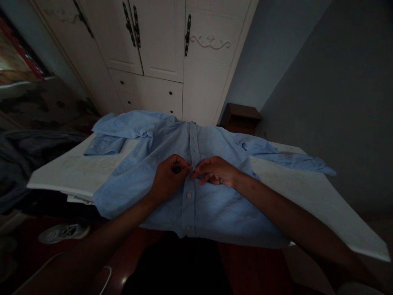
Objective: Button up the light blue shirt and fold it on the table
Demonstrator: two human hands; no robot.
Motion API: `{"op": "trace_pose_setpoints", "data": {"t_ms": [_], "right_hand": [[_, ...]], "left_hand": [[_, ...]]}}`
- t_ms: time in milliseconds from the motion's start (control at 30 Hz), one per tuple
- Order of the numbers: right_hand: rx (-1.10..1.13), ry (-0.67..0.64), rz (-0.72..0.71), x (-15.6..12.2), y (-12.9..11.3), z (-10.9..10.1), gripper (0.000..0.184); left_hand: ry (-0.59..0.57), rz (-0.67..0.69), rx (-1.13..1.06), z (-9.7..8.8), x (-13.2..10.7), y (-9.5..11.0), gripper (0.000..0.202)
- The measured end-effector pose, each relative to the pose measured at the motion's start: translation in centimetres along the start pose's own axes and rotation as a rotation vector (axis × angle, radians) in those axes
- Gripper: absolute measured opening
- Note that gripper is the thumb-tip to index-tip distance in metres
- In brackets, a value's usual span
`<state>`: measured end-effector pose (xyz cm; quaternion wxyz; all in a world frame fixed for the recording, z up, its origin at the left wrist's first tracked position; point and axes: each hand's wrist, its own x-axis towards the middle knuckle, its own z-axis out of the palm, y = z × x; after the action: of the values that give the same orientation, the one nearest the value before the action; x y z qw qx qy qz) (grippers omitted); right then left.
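A light blue button-up shirt (221, 209) lies spread face up, its collar end away from me and its hem at the near edge. My left hand (170, 176) pinches the front placket about halfway down, thumb and forefinger together. From the other side my right hand (215, 170) meets it, with thumb and forefinger closed on the same placket edge and the other fingers loosely curled. Whatever sits between the fingertips is hidden. Below the hands, one white button (189, 195) shows fastened on the placket. The cuff (104, 145) lies folded at the left; the other sleeve (288, 157) stretches right.
The shirt rests on a white table (319, 200). Behind stands a white wardrobe (162, 49) with dark handles, and a small brown cabinet (241, 116) is beside it. Dark cloth (27, 159) heaps up at the left. A shoe (64, 232) lies on the red floor.
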<state>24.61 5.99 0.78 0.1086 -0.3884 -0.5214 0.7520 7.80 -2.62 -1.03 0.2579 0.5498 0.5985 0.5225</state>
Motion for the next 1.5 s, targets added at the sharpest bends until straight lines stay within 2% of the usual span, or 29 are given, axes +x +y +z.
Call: {"op": "trace_pose_setpoints", "data": {"t_ms": [167,367,767,967,1233,1500], "right_hand": [[-0.031,0.048,-0.044,0.05,0.32,0.37,0.01],[-0.03,0.027,-0.032,-0.01,-0.02,0.35,0.006],[-0.033,0.063,-0.047,-0.14,0.0,0.72,0.004],[-0.069,0.074,-0.076,-0.29,0.14,0.75,0.006],[-0.093,0.161,-0.083,-0.27,0.14,1.05,0.012],[-0.075,0.129,-0.082,-0.16,0.2,0.79,0.011]], "left_hand": [[-0.017,-0.03,-0.018,0.01,0.15,0.01,0.016],[-0.02,-0.067,-0.108,0.04,0.37,-0.32,0.019],[-0.01,-0.036,-0.029,0.16,0.2,0.11,0.019],[-0.003,-0.072,-0.061,0.1,0.31,0.0,0.017],[-0.007,-0.116,-0.144,0.18,0.44,-0.09,0.021],[0.02,-0.035,-0.044,0.23,0.19,0.51,0.017]]}}
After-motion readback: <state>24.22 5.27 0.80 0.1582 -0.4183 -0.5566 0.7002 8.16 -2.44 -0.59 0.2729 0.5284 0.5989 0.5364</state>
